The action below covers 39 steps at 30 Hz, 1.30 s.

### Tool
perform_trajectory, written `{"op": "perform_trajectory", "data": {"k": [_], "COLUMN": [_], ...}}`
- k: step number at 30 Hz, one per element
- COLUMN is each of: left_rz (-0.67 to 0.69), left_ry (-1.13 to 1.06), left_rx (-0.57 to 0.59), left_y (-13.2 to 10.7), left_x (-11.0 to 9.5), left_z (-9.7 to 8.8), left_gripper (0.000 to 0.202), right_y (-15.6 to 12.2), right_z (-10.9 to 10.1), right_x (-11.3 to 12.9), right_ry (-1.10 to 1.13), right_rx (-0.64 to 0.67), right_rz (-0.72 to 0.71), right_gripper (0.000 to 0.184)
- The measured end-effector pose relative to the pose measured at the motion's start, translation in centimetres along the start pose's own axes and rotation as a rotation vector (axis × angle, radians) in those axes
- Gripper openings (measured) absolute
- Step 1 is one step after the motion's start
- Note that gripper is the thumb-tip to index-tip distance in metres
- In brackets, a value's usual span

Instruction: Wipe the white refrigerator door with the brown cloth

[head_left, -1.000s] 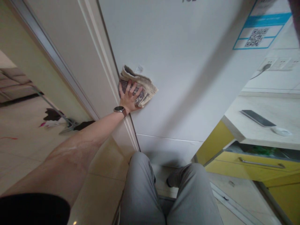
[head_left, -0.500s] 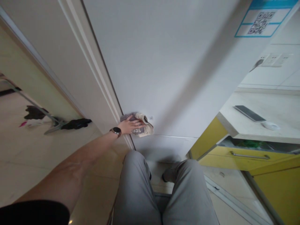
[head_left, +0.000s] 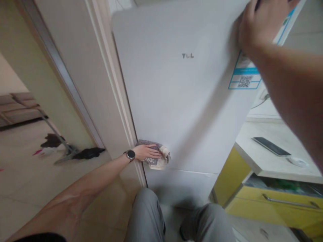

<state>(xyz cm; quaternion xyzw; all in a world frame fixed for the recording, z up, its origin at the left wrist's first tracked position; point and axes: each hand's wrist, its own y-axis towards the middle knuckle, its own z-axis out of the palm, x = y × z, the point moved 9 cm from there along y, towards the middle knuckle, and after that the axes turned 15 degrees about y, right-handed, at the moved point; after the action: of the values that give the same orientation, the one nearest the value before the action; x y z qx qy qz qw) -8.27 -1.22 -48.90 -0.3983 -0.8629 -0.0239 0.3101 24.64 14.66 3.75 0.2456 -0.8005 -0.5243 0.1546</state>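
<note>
My left hand [head_left: 148, 152] presses a crumpled grey and cream cloth [head_left: 158, 164] against the lower part of a pale refrigerator door [head_left: 171, 111]. Its fingers lie flat and slightly spread over the cloth, just above the horizontal seam and near the door's left edge. Up at the top right, my right hand [head_left: 262, 28] is at the refrigerator's upper right side, beside a blue and white label [head_left: 244, 75] with a QR code. The frame's top edge and the hand itself hide most of its fingers, so its grip does not show.
On the right, a white countertop [head_left: 254, 129] carries a dark phone [head_left: 271, 146] and a small white round object [head_left: 297, 162]. Below it, a yellow drawer [head_left: 275, 198] stands partly out. A long-handled tool [head_left: 68, 151] and dark bags [head_left: 88, 153] lie on the left floor.
The view has tilted up, bringing the refrigerator's top and logo into sight. My right hand has come in at the upper right. My left hand stays with the cloth at nearly the same spot.
</note>
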Motion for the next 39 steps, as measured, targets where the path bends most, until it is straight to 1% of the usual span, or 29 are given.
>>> {"op": "perform_trajectory", "data": {"k": [1,2,3,5,7,9,11,12,14,16,17,18,20,22,24,25,26,27,30,31,36,39], "left_rz": [-0.04,-0.091,-0.156,-0.329,-0.55,-0.782,-0.989,-1.077,-1.194,-1.226,-1.222,-1.209,-1.175,-1.136,-1.104,-1.094,-1.085,-1.079,-1.056,-1.044,-0.976,-0.94], "left_ry": [0.032,0.06,0.088,0.157,0.253,0.332,0.333,0.306,0.235,0.194,0.186,0.183,0.19,0.213,0.247,0.266,0.286,0.306,0.345,0.352,0.38,0.394], "left_rx": [0.005,0.005,-0.006,-0.058,-0.162,-0.294,-0.41,-0.459,-0.527,-0.563,-0.577,-0.589,-0.604,-0.593,-0.546,-0.515,-0.484,-0.457,-0.408,-0.398,-0.349,-0.338], "left_y": [-0.4,-0.9,-1.5,-2.9,-4.6,-6.3,-7.4,-7.6,-7.3,-6.0,-5.2,-4.4,-3.0,-1.8,-1.0,-0.6,-0.3,-0.1,0.7,1.0,2.1,2.5], "left_x": [1.7,3.5,5.4,9.4,13.6,17.6,21.4,23.2,26.5,28.8,29.6,30.1,30.4,29.7,28.3,27.6,26.8,26.1,24.3,23.8,22.1,21.2], "left_z": [-2.1,-4.5,-7.0,-12.7,-19.1,-25.4,-30.9,-33.3,-37.4,-40.6,-41.9,-42.8,-43.9,-43.9,-43.3,-42.9,-42.6,-42.3,-41.7,-41.6,-40.1,-39.2], "left_gripper": [0.094,0.091,0.087,0.077,0.075,0.087,0.101,0.105,0.112,0.118,0.122,0.126,0.133,0.137,0.137,0.137,0.135,0.133,0.127,0.126,0.125,0.124], "right_y": [0.4,0.3,0.1,-0.3,-0.6,-0.6,-0.4,-0.3,-0.1,0.1,0.2,0.2,0.2,0.2,0.1,0.0,0.0,0.1,0.2,0.3,0.4,0.2], "right_z": [-2.0,-3.3,-3.9,-3.9,-3.5,-3.2,-3.2,-3.2,-3.2,-3.1,-3.2,-3.2,-3.1,-3.1,-3.3,-3.5,-3.6,-3.8,-4.0,-4.0,-3.7,-3.9], "right_x": [0.2,0.2,0.3,0.6,0.4,0.2,0.1,0.1,0.0,-0.2,-0.3,-0.3,-0.3,-0.1,0.2,0.3,0.4,0.4,0.2,0.1,0.0,0.0], "right_ry": [0.087,0.172,0.24,0.28,0.272,0.261,0.26,0.265,0.285,0.317,0.333,0.344,0.34,0.311,0.289,0.287,0.295,0.312,0.394,0.417,0.456,0.449], "right_rx": [-0.104,-0.181,-0.225,-0.218,-0.193,-0.166,-0.145,-0.138,-0.137,-0.157,-0.165,-0.165,-0.129,-0.071,-0.031,-0.019,-0.017,-0.022,-0.054,-0.068,-0.072,-0.087], "right_rz": [0.053,0.093,0.114,0.108,0.117,0.119,0.113,0.105,0.099,0.097,0.092,0.086,0.077,0.074,0.075,0.074,0.074,0.078,0.1,0.108,0.108,0.115], "right_gripper": [0.066,0.065,0.064,0.063,0.066,0.069,0.067,0.066,0.061,0.054,0.049,0.046,0.048,0.057,0.065,0.066,0.064,0.057,0.031,0.026,0.02,0.022]}}
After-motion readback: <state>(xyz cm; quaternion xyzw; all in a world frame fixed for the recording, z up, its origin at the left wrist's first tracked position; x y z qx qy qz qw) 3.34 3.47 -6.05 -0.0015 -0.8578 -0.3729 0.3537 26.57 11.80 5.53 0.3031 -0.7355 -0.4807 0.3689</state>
